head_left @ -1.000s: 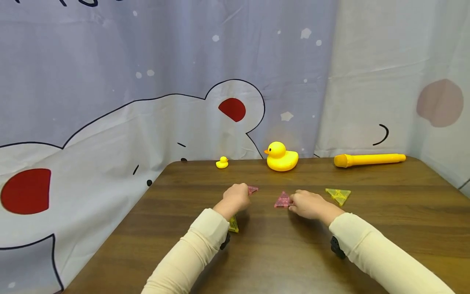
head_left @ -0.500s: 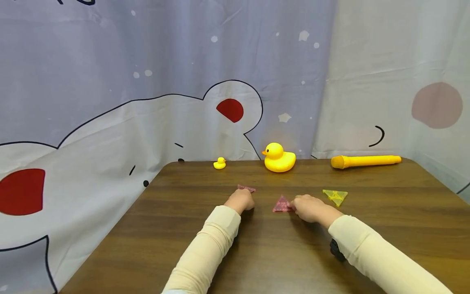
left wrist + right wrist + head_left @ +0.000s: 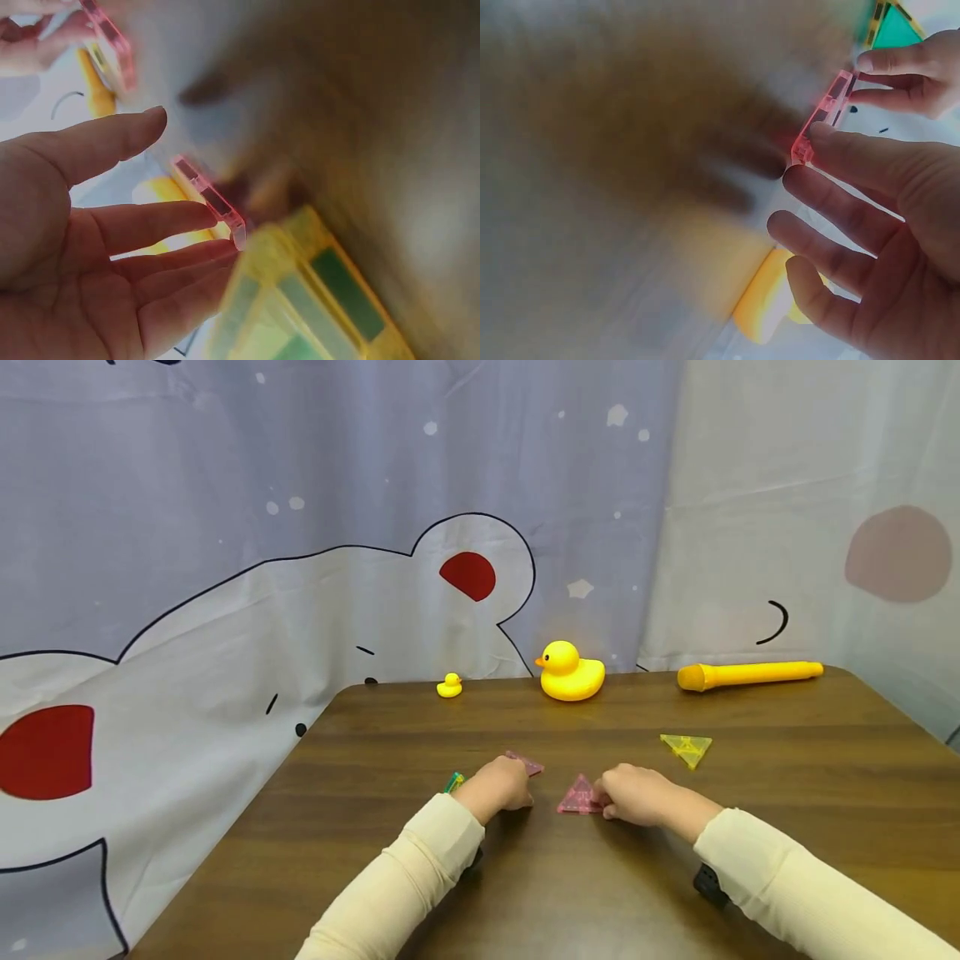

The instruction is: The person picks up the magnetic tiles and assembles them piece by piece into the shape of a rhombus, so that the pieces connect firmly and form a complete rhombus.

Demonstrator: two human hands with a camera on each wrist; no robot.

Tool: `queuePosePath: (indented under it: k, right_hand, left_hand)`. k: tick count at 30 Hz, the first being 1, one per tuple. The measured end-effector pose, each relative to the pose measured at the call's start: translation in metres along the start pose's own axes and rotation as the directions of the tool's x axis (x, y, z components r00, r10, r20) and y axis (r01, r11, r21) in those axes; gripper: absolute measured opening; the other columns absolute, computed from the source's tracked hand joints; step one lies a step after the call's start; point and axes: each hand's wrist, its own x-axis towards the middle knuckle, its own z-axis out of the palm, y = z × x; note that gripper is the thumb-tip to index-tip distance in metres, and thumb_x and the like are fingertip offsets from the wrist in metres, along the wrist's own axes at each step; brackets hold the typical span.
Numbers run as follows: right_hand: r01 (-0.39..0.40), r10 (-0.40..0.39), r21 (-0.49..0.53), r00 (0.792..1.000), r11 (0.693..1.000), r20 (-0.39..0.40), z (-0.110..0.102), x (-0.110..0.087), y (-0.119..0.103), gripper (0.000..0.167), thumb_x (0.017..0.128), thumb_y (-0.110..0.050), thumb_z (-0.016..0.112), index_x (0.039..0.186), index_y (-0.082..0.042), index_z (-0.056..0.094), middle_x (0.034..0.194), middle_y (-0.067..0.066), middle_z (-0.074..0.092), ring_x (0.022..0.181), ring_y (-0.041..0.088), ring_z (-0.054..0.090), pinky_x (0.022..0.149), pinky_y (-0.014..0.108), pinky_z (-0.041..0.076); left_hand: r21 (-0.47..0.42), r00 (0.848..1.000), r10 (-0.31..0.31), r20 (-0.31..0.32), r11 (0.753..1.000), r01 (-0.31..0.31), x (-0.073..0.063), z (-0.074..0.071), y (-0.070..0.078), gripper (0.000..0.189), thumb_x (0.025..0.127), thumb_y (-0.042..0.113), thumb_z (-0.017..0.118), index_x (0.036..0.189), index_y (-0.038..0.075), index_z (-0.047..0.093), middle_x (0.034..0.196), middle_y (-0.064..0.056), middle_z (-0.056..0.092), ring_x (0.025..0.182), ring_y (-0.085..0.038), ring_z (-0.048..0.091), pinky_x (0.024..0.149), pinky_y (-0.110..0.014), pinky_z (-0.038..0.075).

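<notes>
Pink triangle [image 3: 580,796] down on the table [image 3: 592,893], and the right hand [image 3: 637,795] pinches its right corner! And there's the left hand [image 3: 498,787], thumb spread wide, fingertips touching a second triangle [image 3: 529,765] just beyond.

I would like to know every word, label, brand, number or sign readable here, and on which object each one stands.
None can be read.
Lilac-and-white fabric backdrop: black strokes at the head view's top-left edge are cut off, too little to read.
Pink translucent triangular tiles, yellow microphone-shaped toy: no text visible.
</notes>
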Motion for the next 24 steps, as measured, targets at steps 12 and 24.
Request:
queuePosePath:
  k: [12,24]
  right_hand:
    - [0.09,-0.093,-0.048,0.994,0.995,-0.055,0.006,-0.019,-0.005,0.016,0.07,-0.006,0.07,0.068,-0.013,0.056,0.059,-0.009,0.042,0.056,0.008,0.041,0.049,0.028,0.037]
    - [0.139,-0.143,-0.067,0.987,0.988,-0.07,0.009,-0.03,-0.009,0.015,0.069,-0.006,0.07,0.069,-0.013,0.056,0.061,-0.01,0.041,0.057,0.007,0.041,0.05,0.027,0.037]
  left_hand:
    - [-0.013,0.992,0.104,-0.071,0.994,-0.105,-0.023,0.002,0.014,0.026,0.074,0.034,0.068,0.071,0.009,0.061,0.088,-0.006,0.06,0.071,-0.014,0.054,0.059,-0.031,0.046]
    - [-0.195,0.998,0.048,-0.039,0.979,-0.055,0.0,-0.007,0.01,0.029,0.066,0.032,0.075,0.057,0.009,0.06,0.051,0.0,0.057,0.052,-0.013,0.051,0.052,-0.025,0.04]
